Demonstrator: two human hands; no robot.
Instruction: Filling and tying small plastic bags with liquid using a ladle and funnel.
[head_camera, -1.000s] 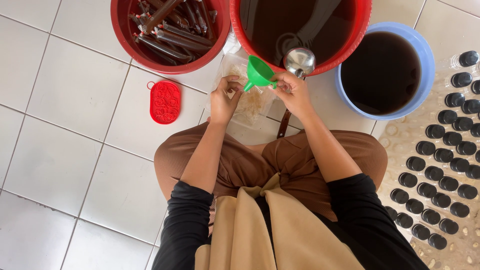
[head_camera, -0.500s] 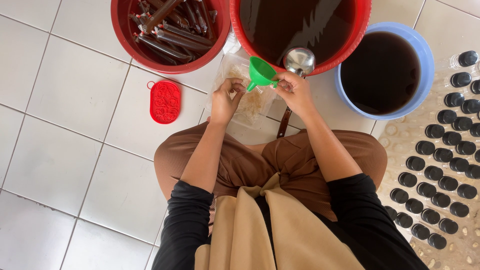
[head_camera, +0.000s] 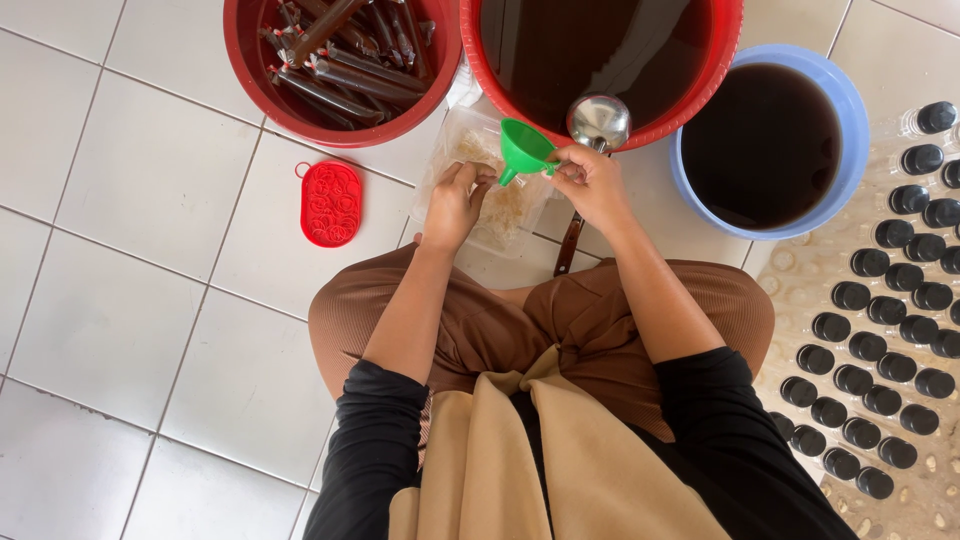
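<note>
Hands: both are raised over the tiled floor (head_camera: 120, 200), in front of the person's knees.
Left hand (head_camera: 455, 200): fingers curled closed, pinching the top of a clear plastic bag (head_camera: 500, 205).
Right hand (head_camera: 592, 185): fingers closed on the green funnel (head_camera: 523, 148), which is tilted, its spout toward the left hand.
Ladle (head_camera: 598, 122): metal bowl just beside the funnel, at the rim of the large red basin (head_camera: 600, 138) with dark liquid.
Blue bucket (head_camera: 835, 100): at the right, also dark liquid.
Red tub (head_camera: 250, 70): filled long packets.
Bottles (head_camera: 880, 330): black caps, in rows at the right edge.
</note>
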